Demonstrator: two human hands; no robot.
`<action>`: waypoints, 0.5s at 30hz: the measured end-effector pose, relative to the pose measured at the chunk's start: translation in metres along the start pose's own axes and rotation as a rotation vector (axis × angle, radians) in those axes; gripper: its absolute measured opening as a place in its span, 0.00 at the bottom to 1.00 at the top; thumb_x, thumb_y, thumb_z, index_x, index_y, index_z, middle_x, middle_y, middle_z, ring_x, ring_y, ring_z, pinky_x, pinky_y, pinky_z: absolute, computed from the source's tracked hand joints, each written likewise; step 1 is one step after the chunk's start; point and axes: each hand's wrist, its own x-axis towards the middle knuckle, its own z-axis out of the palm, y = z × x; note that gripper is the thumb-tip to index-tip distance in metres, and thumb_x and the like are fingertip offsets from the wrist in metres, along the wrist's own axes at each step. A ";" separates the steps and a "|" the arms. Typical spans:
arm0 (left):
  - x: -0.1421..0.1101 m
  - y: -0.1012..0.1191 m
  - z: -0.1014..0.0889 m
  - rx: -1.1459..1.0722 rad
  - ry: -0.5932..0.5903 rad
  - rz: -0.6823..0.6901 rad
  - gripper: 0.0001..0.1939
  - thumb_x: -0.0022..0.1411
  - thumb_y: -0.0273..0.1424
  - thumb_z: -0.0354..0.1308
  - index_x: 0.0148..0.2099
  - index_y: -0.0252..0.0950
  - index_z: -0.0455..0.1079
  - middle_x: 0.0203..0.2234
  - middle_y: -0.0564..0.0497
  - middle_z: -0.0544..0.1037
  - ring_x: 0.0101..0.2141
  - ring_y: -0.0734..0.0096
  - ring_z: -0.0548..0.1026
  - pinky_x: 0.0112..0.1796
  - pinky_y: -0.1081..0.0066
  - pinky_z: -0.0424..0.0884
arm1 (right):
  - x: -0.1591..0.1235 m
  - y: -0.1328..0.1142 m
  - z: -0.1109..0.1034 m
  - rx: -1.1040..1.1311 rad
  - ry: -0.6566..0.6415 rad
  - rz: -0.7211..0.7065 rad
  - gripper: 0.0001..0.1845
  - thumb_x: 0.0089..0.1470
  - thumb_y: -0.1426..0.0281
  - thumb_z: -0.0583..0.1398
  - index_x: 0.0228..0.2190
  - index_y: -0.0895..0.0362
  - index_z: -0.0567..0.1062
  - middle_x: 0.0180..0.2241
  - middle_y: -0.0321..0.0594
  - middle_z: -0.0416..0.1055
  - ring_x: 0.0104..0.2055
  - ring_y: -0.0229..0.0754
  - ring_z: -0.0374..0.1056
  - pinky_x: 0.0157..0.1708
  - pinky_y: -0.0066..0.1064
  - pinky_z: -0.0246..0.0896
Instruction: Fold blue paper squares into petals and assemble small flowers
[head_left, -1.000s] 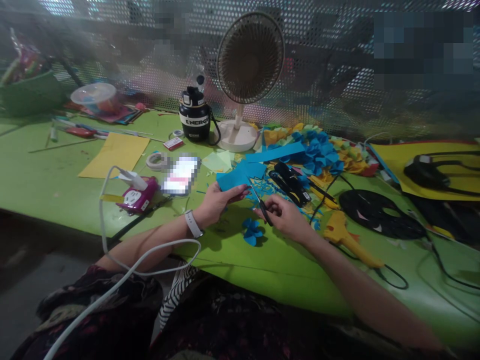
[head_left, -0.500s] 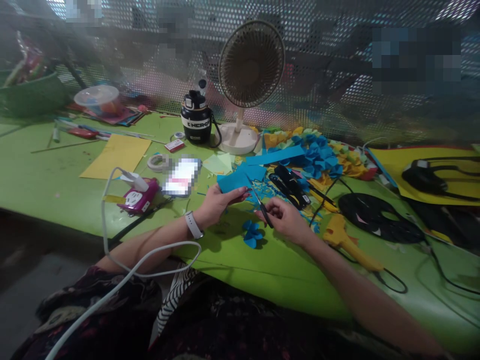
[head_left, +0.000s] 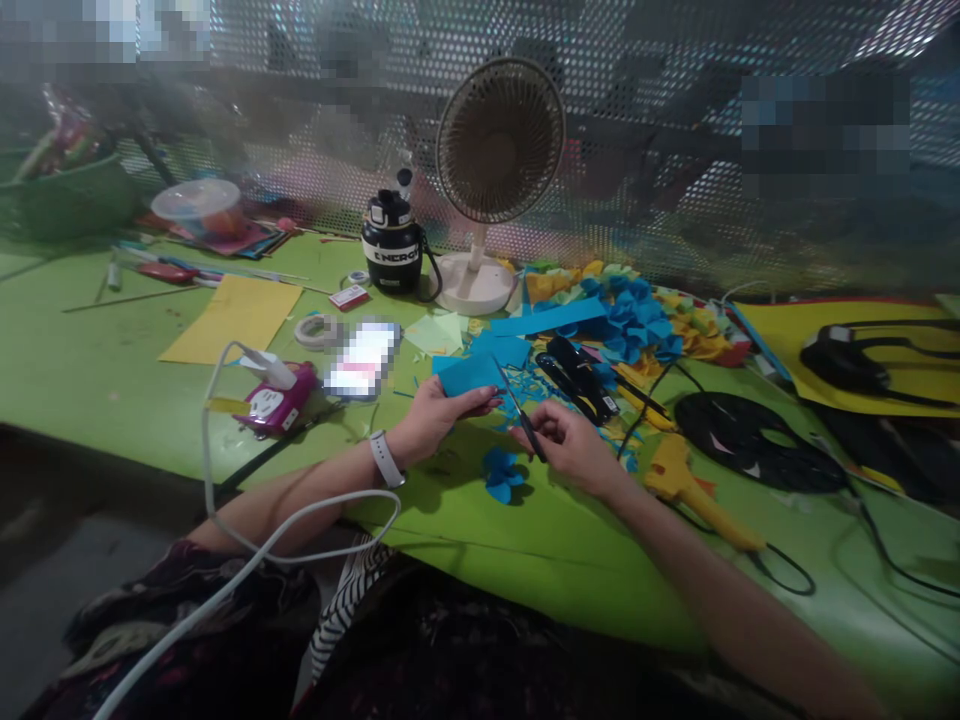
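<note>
My left hand [head_left: 437,419] pinches a folded piece of blue paper [head_left: 466,374] above the green table [head_left: 90,350]. A white band sits on that wrist. My right hand [head_left: 571,447] grips small black-handled scissors [head_left: 519,413], their blades pointing up at the right edge of the blue paper. A finished blue paper flower [head_left: 501,473] lies on the table just below and between both hands. Blue paper scraps lie scattered behind the scissors.
A desk fan [head_left: 495,170], a black jug [head_left: 392,243], tape roll [head_left: 315,327], yellow sheet [head_left: 232,317], pink power strip with white cable [head_left: 274,398]. Right: pile of blue and yellow paper flowers [head_left: 637,310], black stapler [head_left: 581,368], yellow glue gun [head_left: 686,480], black cables.
Both hands have stayed almost in place with the paper and scissors. The view has tilted slightly, so everything sits a little lower in the picture.
</note>
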 end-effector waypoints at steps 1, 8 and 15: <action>0.000 0.000 0.000 0.003 -0.003 0.002 0.19 0.43 0.35 0.78 0.35 0.30 0.79 0.33 0.44 0.84 0.32 0.69 0.81 0.44 0.65 0.78 | 0.000 0.000 0.000 0.000 -0.001 0.002 0.32 0.37 0.41 0.69 0.24 0.54 0.67 0.18 0.30 0.63 0.21 0.34 0.56 0.21 0.29 0.49; -0.003 -0.001 0.001 0.040 -0.015 -0.003 0.19 0.45 0.36 0.77 0.36 0.31 0.78 0.33 0.45 0.83 0.33 0.67 0.81 0.43 0.63 0.78 | 0.000 -0.002 0.000 0.048 -0.008 0.048 0.33 0.34 0.40 0.70 0.23 0.54 0.65 0.19 0.31 0.64 0.22 0.34 0.58 0.23 0.29 0.51; 0.000 0.006 -0.004 -0.047 0.013 -0.018 0.22 0.52 0.43 0.71 0.45 0.34 0.76 0.43 0.44 0.83 0.45 0.58 0.80 0.53 0.56 0.74 | 0.001 -0.007 -0.005 0.116 -0.109 0.132 0.33 0.35 0.39 0.69 0.23 0.54 0.66 0.17 0.31 0.66 0.19 0.32 0.56 0.21 0.28 0.47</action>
